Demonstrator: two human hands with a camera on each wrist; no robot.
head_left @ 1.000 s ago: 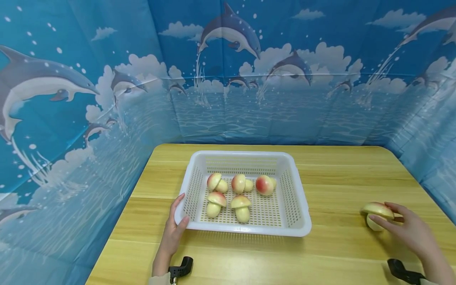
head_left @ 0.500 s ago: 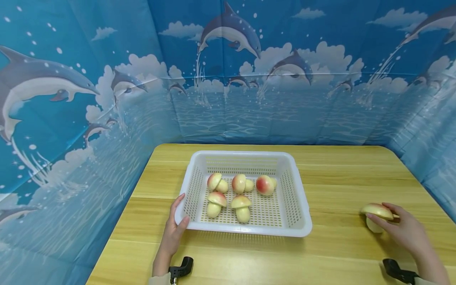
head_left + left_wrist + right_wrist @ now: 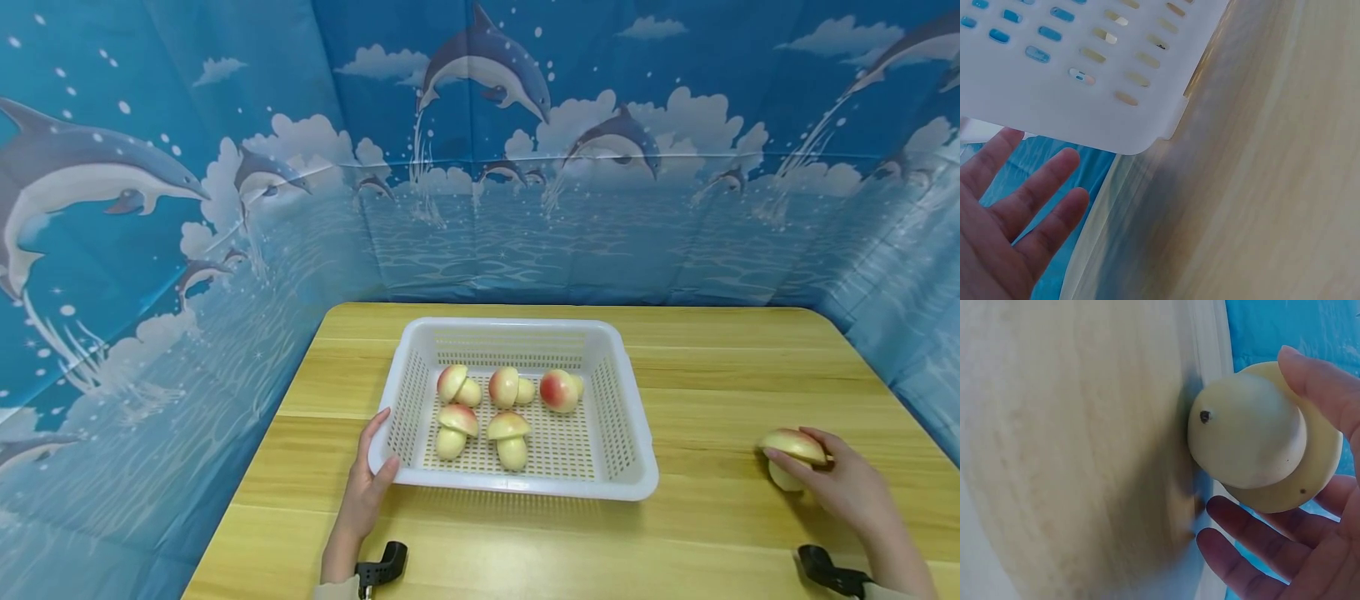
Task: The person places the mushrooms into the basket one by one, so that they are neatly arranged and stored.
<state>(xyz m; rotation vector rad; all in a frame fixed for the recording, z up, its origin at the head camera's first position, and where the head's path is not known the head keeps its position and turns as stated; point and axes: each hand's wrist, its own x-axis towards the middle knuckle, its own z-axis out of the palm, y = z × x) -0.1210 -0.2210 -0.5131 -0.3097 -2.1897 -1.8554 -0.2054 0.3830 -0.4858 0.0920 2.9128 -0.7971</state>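
Note:
At the left front corner of a white plastic basket [image 3: 525, 487], my left hand [image 3: 362, 493] holds the rim, thumb over the edge and fingers along the outside. The left wrist view shows three spread fingers [image 3: 1044, 187] below the slotted wall. Far to the right, my right hand [image 3: 851, 485] grips a toy mushroom [image 3: 793, 447] by its pale cap with a reddish tint. From the right wrist side, the mushroom's rounded stem [image 3: 1244, 434] faces the camera, with a small dark spot at its end. The thumb and fingers lie around the cap, close over the table.
Several similar mushrooms lie in the basket in two rows, among them one at front left [image 3: 456, 431] and one at back right [image 3: 559, 391]. The wooden table [image 3: 720, 367] has rounded far corners. A blue dolphin-print curtain [image 3: 480, 233] surrounds it.
My right hand and the mushroom in it have shifted slightly left. The left hand stays on the basket rim, and the basket has hardly moved.

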